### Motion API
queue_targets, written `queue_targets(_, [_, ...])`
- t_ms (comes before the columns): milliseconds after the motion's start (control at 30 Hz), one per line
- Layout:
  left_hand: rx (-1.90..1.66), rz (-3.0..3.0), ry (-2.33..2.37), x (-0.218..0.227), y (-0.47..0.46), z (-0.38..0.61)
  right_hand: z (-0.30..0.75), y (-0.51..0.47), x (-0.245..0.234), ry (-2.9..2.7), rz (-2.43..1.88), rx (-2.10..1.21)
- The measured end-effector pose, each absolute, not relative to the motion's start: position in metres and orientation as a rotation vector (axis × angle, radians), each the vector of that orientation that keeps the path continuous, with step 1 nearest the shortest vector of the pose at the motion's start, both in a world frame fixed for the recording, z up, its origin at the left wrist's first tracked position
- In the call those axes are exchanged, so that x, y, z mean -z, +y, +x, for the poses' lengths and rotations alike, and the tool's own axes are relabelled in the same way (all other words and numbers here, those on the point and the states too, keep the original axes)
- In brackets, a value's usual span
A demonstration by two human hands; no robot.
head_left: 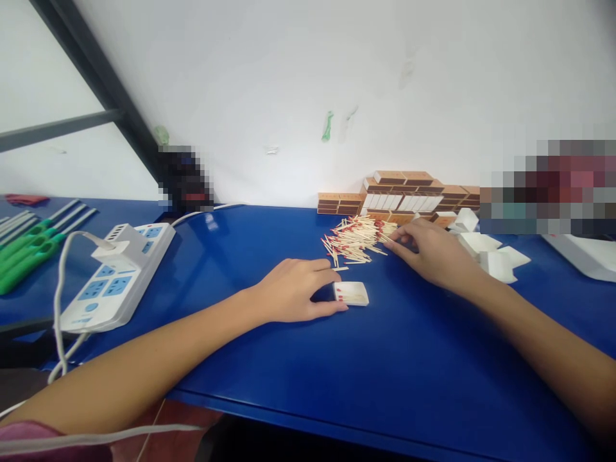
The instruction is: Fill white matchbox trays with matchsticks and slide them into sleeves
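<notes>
My left hand (298, 292) rests on the blue table, its thumb and fingers closed around the left end of a small white matchbox tray (356, 292). A few red-tipped matches lie inside the tray. Just beyond it spreads a loose pile of matches (353, 239) with pale sticks and red heads. At the right edge of this pile, my right hand (433, 250) has its thumb and fingertips pinched on some matches; how many is hidden.
Stacked matchboxes (402, 186) stand against the white wall behind the pile. Several white empty trays (498, 264) lie to the right of my right hand. A power strip (118, 282) with white cables sits at left, beside green-handled tools (33, 250).
</notes>
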State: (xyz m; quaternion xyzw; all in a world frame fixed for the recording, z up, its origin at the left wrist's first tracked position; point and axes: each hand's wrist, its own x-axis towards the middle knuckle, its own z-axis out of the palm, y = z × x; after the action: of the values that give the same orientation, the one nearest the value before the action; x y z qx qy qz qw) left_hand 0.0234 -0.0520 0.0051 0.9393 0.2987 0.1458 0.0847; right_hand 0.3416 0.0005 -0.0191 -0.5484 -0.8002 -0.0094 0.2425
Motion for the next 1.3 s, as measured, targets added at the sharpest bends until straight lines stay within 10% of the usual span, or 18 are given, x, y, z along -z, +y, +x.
queue_targets(1300, [-0.510,2.673,0.958,-0.007,-0.046,0.024,0.271,-0.072,0.002,-2.426,-1.081,-0.342])
